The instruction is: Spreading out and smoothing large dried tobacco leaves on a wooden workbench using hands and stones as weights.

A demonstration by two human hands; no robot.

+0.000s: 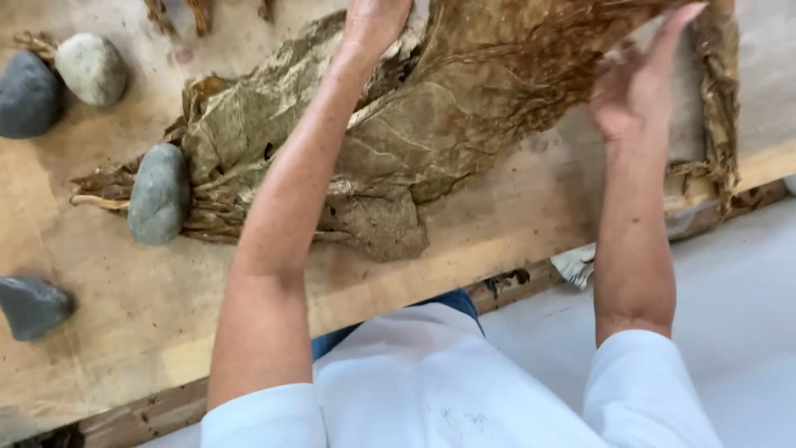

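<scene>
A pile of large dried brown leaves (398, 158) lies spread on a wooden board (124, 332). My left hand (373, 21) reaches over the pile to the top edge of the view and seems to grip a big brown leaf (514, 58) that is lifted above the pile; its fingers are cut off by the frame. My right hand (638, 83) is raised beside that leaf's right side, palm flat and fingers apart, touching or nearly touching it. A grey stone (159, 195) rests on the leaf stems at the pile's left end.
Three more stones sit at the left: a dark one (26, 95), a pale one (91, 68) and a dark one (33, 307) near the front. A strip of dried leaf (720, 108) hangs over the board's right edge. Grey floor (738, 290) lies to the right.
</scene>
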